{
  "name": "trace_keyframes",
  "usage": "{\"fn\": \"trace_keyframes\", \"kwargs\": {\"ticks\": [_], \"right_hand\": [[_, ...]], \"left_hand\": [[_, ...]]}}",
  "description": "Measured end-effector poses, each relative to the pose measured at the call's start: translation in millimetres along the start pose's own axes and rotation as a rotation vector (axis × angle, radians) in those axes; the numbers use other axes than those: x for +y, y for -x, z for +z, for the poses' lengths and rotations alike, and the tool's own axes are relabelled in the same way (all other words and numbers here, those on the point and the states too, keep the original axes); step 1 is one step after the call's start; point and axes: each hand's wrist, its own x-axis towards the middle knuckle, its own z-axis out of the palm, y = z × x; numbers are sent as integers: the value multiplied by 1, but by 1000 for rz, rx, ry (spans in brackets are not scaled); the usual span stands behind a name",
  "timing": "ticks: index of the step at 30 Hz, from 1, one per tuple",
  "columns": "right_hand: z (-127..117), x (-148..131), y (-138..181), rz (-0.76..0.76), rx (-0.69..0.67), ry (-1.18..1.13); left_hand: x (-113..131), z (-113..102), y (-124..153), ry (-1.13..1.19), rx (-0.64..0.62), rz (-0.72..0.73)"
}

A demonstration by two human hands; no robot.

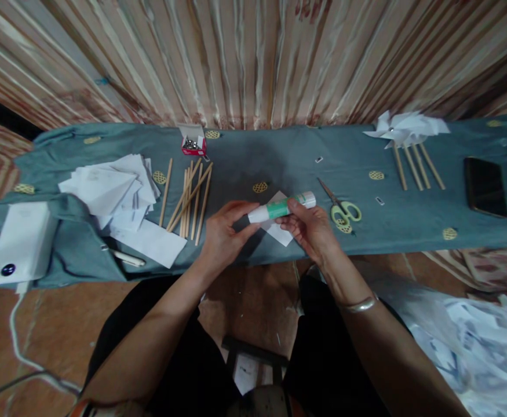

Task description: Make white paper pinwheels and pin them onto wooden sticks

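- L hand (225, 231): thumb + fingers pinching the white L end of a white/green tube (279, 208) (looks like a glue stick).
- R hand (314, 231): grasping same tube nr its R end, thumb on top, fingers curled beneath; silver bangle (360, 306) on R wrist.
- Tube: held approx. level between both hands, R end tilted slightly up/away, above nr edge of tabletop (240, 147), which has a grey-green cloth w/ yellow motifs.
- Sm. white paper (281, 236): on the cloth under tube, partly hidden by tube & R hand.
- Scissors (336, 201), lt-green handles: just R of R hand, tips pointing away & L.
- Loose wooden sticks (188, 202): L of L hand, some crossed, one lying a bit apart on the L.
- Red box (193, 145): lid up, sm. metal bits inside, just behind sticks.
- Paper pile (109, 185): white sheets, messy, further L; long paper strip (153, 243) at its nr side, white pen (127, 258) nr tabletop edge.
- White boxy device (21, 240): far L, w/ white cable (16, 330) hanging off nr edge.
- White paper pinwheels (409, 128): far R, grouped, heads overlapping, four wooden handles (413, 168) pointing toward person.
- Dark phone (485, 186): R of pinwheels, lying flat.
- Clear plastic bag (474, 347) w/ white contents: below tabletop, R side; contents too blurred to ID.
- Striped, ridged backdrop (244, 58) behind tabletop.
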Motion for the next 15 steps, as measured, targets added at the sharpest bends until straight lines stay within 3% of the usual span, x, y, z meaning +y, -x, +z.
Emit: {"fn": "trace_keyframes", "kwargs": {"ticks": [9,15], "right_hand": [[12,8,-2,27,-10,45],[8,7,-1,-82,-76,188]], "left_hand": [[-1,-3,0,-53,-24,28],[-8,-5,-3,-31,17,-105]]}}
